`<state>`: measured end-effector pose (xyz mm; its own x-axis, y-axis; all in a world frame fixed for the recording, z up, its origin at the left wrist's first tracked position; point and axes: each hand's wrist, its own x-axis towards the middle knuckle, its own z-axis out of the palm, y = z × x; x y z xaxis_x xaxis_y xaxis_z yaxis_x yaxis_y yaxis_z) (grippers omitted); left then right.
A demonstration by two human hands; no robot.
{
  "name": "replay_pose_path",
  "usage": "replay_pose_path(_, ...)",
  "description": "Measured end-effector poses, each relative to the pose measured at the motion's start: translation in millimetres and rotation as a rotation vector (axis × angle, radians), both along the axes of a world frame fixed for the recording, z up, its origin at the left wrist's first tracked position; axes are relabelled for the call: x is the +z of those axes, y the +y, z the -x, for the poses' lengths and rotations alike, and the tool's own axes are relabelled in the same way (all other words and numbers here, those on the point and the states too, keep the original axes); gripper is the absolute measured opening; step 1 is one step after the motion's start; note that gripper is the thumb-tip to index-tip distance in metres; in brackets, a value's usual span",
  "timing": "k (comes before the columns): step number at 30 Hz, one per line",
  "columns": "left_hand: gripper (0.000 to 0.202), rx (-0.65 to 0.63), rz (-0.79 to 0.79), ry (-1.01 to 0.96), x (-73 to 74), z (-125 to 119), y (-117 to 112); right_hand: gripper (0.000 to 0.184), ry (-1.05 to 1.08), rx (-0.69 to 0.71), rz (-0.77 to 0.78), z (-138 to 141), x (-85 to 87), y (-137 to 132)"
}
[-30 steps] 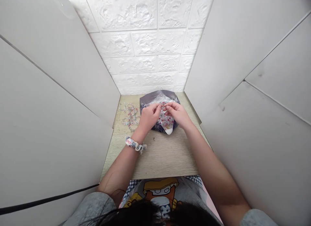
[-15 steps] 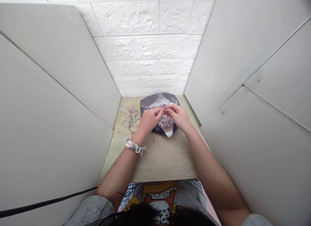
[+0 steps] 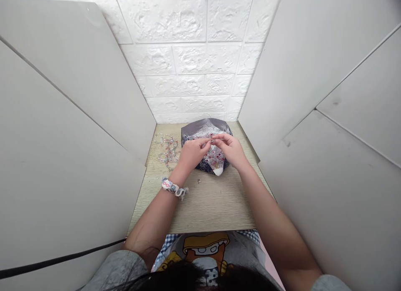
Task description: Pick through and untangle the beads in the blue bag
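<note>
My left hand (image 3: 191, 152) and my right hand (image 3: 230, 148) meet fingertip to fingertip over an open dark bag (image 3: 203, 128) with a silvery lining, which holds several small coloured beads (image 3: 214, 156). Both hands pinch something tiny between thumb and fingers, probably a bead on a thin thread; it is too small to make out. A fabric scrunchie (image 3: 174, 188) sits on my left wrist.
Several finished bead strings (image 3: 166, 148) lie on the wooden table (image 3: 206, 203) left of the bag. A tiny metal piece (image 3: 198, 181) lies in front of the bag. White panels wall the table on both sides, a white brick wall behind. A black cable (image 3: 59, 256) crosses low left.
The fingertips have drawn slightly closer together and shifted a little above the bag. The bag and bead strings have not moved.
</note>
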<state>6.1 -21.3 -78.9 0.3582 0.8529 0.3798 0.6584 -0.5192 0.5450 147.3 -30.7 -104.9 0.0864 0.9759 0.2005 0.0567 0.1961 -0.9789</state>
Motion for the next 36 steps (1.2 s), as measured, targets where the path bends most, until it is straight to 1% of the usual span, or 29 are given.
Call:
replay_pose_path(2,0.026,-0.006,-0.009,0.013,-0.9,0.1,0.5,0.015,-0.009,-0.015,-0.015,0.5,0.8,-0.4)
replay_pose_path(6,0.027,0.0,-0.018,0.04,-2.2,-0.2,0.7,0.015,0.029,0.043,0.006,1.9,3.3,-2.4)
replay_pose_path(10,0.027,-0.005,-0.013,0.052,-1.2,-0.6,-0.6,0.014,0.047,0.041,0.016,2.0,5.5,-4.3)
replay_pose_path(15,0.027,-0.018,0.002,0.015,0.8,-1.0,-1.6,0.014,0.106,0.047,0.042,2.1,5.7,-4.0)
replay_pose_path(19,0.027,-0.017,0.017,-0.033,-0.3,-1.5,-1.2,0.015,0.139,0.052,0.053,2.8,5.7,-3.8)
replay_pose_path(27,0.027,-0.034,0.016,-0.038,-0.1,-1.7,-2.4,0.015,0.165,0.048,0.057,3.2,8.0,-5.0)
replay_pose_path(36,0.027,-0.021,0.036,-0.045,2.0,-1.9,-3.1,0.016,0.191,0.029,0.091,5.8,11.2,-5.3)
